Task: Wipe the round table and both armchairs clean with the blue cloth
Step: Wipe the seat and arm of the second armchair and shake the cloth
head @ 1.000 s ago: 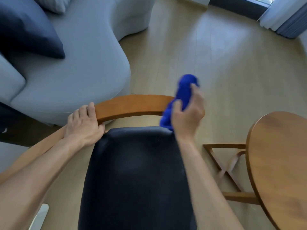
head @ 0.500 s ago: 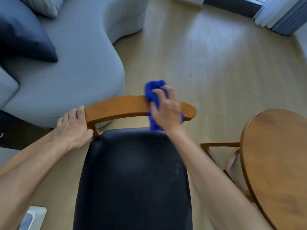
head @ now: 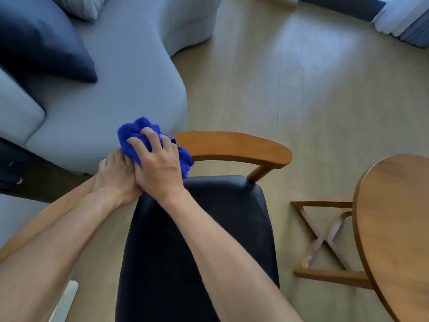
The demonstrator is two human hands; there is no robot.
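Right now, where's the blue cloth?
Head view, left of centre: blue cloth bunched under the right hand on the armchair's wooden backrest, beside the left hand.

Fluffy blue cloth, smooth glossy wooden armchair rail, matt dark upholstered seat.

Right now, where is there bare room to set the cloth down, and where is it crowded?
Free: the round table top at right shows bare wood, and the armchair's dark seat is bare right of the right forearm. The wooden backrest rail is clear toward its right end. Crowded: the rail's left end, where the right hand presses the blue cloth against the left hand.
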